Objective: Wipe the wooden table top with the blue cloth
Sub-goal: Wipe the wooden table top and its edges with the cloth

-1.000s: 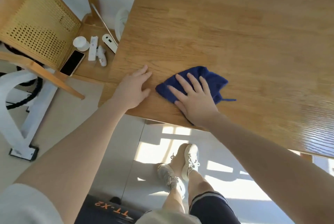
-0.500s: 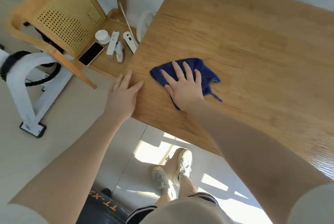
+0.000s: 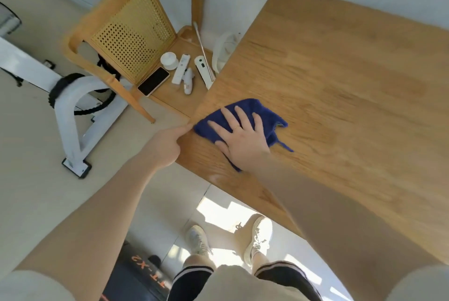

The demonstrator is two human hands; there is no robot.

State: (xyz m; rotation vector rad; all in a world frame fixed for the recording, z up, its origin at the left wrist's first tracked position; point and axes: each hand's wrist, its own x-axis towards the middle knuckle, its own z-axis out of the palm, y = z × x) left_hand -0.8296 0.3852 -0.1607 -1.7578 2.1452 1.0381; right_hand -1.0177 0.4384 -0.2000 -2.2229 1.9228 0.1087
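the right hand [image 3: 243,138] lies flat with fingers spread wide, pressing the crumpled dark blue cloth [image 3: 255,111] onto the pale wooden worktop [image 3: 340,77] near its left corner. the left hand [image 3: 167,145] rests at the worktop's left edge just beside the cloth, fingers pointing along the edge and holding nothing. a wooden chair with a woven cane back [image 3: 131,31] stands beside the worktop, a black smartphone [image 3: 153,81] and small white gadgets on its seat.
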